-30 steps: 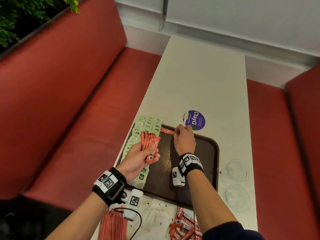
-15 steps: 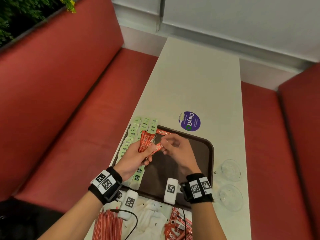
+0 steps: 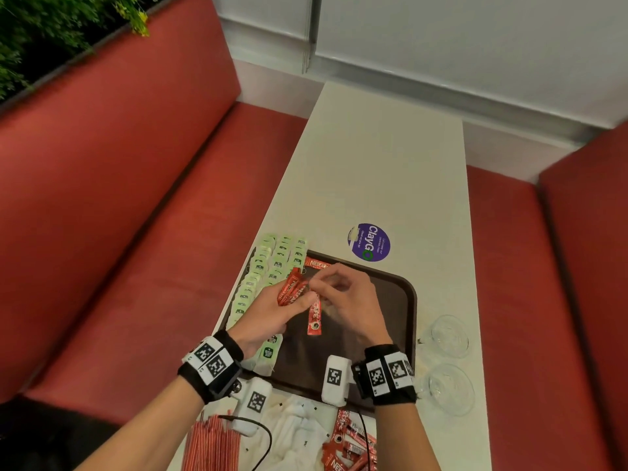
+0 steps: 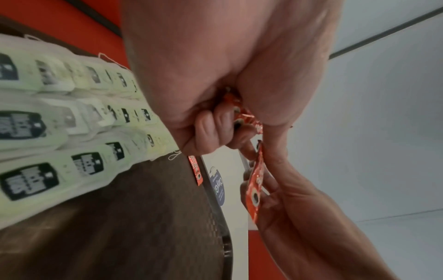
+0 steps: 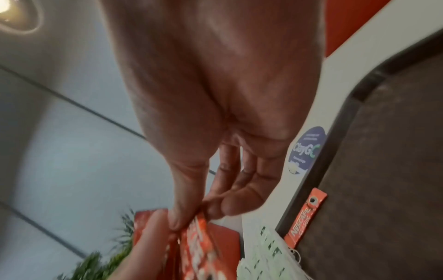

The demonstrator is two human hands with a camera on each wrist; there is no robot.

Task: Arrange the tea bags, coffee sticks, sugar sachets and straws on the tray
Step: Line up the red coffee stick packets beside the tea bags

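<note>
Table [image 3: 380, 171] with tray [image 3: 409, 300], sticker [image 3: 368, 242], glasses [image 3: 448, 334].

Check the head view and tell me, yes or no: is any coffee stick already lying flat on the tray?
Yes: one coffee stick lies flat at the far edge of the tray, beside the tea bags.

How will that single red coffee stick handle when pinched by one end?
Pinched at its top by the right hand, the coffee stick hangs nearly straight, so it is probably fairly stiff and light. Its glossy wrapper may be slippery. It looks flat, so it is unlikely to roll on the tray.
</note>
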